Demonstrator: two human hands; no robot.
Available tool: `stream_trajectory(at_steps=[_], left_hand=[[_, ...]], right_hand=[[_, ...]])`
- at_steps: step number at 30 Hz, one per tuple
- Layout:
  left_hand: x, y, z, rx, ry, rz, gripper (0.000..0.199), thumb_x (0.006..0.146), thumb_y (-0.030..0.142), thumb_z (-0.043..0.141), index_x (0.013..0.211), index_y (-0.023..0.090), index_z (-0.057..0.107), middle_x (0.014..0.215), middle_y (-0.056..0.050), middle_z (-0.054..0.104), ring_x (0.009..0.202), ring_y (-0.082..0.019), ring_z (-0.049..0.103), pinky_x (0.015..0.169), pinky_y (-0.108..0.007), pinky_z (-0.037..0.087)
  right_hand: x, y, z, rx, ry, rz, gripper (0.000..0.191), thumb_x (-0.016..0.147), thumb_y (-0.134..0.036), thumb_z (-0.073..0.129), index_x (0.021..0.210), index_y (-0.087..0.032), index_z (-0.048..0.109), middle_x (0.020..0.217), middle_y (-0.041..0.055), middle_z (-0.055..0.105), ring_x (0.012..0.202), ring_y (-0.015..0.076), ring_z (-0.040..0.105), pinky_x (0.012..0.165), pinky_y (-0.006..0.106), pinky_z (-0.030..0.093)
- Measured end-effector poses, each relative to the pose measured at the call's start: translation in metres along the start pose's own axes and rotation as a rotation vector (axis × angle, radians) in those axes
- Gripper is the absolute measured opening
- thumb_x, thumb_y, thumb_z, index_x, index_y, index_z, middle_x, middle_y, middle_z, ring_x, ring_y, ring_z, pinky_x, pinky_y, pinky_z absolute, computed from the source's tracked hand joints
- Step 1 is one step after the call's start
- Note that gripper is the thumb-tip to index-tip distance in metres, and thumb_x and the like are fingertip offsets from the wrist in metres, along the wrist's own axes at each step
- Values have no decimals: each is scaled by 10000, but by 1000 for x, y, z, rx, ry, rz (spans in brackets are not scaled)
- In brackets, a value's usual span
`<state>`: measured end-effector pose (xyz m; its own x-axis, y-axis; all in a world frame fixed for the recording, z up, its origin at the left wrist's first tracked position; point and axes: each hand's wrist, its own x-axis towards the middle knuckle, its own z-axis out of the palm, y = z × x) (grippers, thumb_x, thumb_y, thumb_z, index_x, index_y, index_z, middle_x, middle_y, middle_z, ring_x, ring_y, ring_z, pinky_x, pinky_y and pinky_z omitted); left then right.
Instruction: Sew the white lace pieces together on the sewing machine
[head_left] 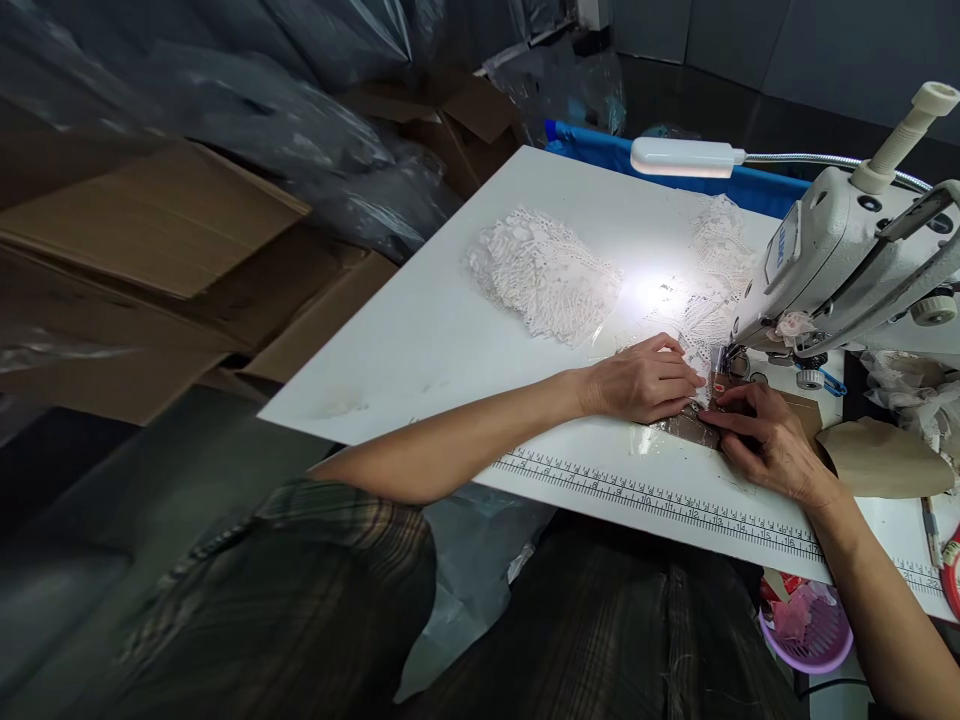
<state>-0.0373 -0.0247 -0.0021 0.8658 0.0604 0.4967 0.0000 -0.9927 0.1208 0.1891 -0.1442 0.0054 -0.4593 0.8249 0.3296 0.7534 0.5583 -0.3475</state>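
Observation:
A white lace piece point(697, 335) lies on the sewing table and runs up to the presser foot point(722, 360) of a white sewing machine point(817, 250). My left hand point(649, 380) rests on the lace just left of the foot, fingers bent and closed on its edge. In front of the needle area, my right hand point(772, 440) has its fingertips pinched at the near end of the same lace. Both sets of fingertips almost meet over the brownish metal plate point(686, 430). The exact grip under the fingers is partly hidden.
A lace pile point(547, 275) lies left of a bright light spot from the lamp point(686, 157). A printed ruler point(645, 500) runs along the table's front edge. Red-handled scissors point(951, 575) are at far right, above a purple basket point(814, 655). Cardboard boxes point(150, 220) stand left.

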Motion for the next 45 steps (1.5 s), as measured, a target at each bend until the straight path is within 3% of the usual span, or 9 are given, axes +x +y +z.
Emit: stream_trajectory(at_steps=[5,9,12,16,21,25,30,36,45], left_hand=[[-1,0,1,11,-33,-2,248,1011,182,465,952,190,706,1080,-63,767,995,-149,718,972,-376,515],[-1,2,4,29,-15,-18,226,1002,190,494,961,182,717,1055,-67,772,940,-159,723,876,-358,556],[-2,4,5,46,-15,-49,231,1006,197,499,958,178,724,1054,-61,773,902,-158,729,835,-348,566],[-2,5,6,56,-12,-37,256,1021,200,485,948,178,729,1079,-53,770,915,-157,731,837,-344,555],[-2,6,4,30,-25,-37,248,1018,195,493,947,201,730,1088,-51,768,987,-148,718,932,-353,507],[-1,3,-1,-23,-30,-68,181,993,319,573,960,228,725,1096,-41,764,967,-158,706,1017,-405,449],[2,-6,-10,32,44,-156,265,1011,369,520,977,187,709,1059,-79,748,927,-181,673,885,-391,466],[1,-10,-7,73,-73,-85,340,1045,408,448,1165,167,656,1203,-122,699,956,-207,639,894,-398,435],[-1,-11,-2,86,-137,-113,408,1053,452,398,1247,169,620,1274,-123,665,1007,-235,580,862,-371,401]], right_hand=[[0,-1,0,-7,9,-5,389,876,-176,512,1152,-312,750,1085,80,658,1006,236,603,885,447,533],[0,-1,0,16,18,5,380,869,-180,513,1126,-310,761,1075,80,663,1009,238,615,894,450,534],[1,0,-3,120,24,83,359,884,-195,505,1103,-312,765,1088,64,674,1014,218,640,904,423,548],[2,1,-5,228,129,216,375,896,-172,479,1137,-279,745,1055,51,696,938,181,674,855,364,581],[2,-1,-1,66,82,111,368,912,-194,489,1163,-267,747,1082,95,664,950,213,643,852,409,580],[1,-3,3,-48,58,57,366,898,-174,509,1155,-257,756,1094,116,640,967,234,611,844,428,581],[0,-3,3,-54,53,63,359,901,-175,533,1166,-280,751,1121,113,627,1025,249,612,873,447,588],[-1,-3,4,-49,47,71,373,905,-176,534,1188,-301,741,1130,109,627,1012,251,624,867,457,600],[-1,-4,6,-89,68,58,345,907,-174,525,1145,-272,755,1114,116,622,1027,257,617,856,449,602]])
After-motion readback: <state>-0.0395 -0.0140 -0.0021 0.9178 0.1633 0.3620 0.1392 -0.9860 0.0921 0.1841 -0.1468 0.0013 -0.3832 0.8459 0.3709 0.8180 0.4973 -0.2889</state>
